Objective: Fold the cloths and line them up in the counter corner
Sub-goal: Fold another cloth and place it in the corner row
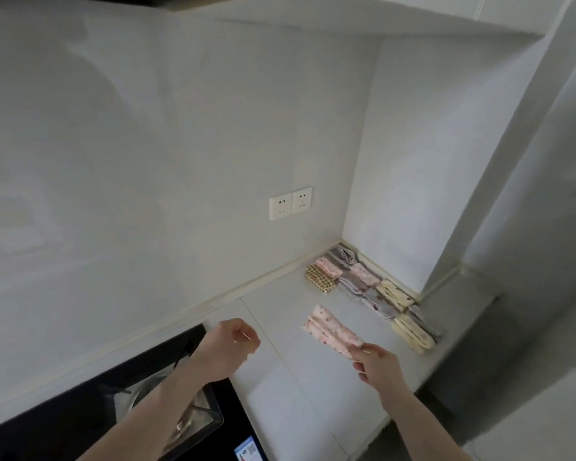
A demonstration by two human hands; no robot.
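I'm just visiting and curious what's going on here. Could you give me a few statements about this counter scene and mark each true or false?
1. The right hand holds a folded pink patterned cloth. True.
2. The left hand grips a cloth. False: it is curled and holds nothing.
3. Folded cloths already lie in the counter corner. True.
4. The wall sockets have plugs in them. False: both are bare.
5. The yellow checked cloth lies nearest the right hand. False: it lies far back, near the rear wall.

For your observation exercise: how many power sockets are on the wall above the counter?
2. The left socket and the right socket sit side by side on the back wall, left of the corner's folded cloths. None looks hidden.
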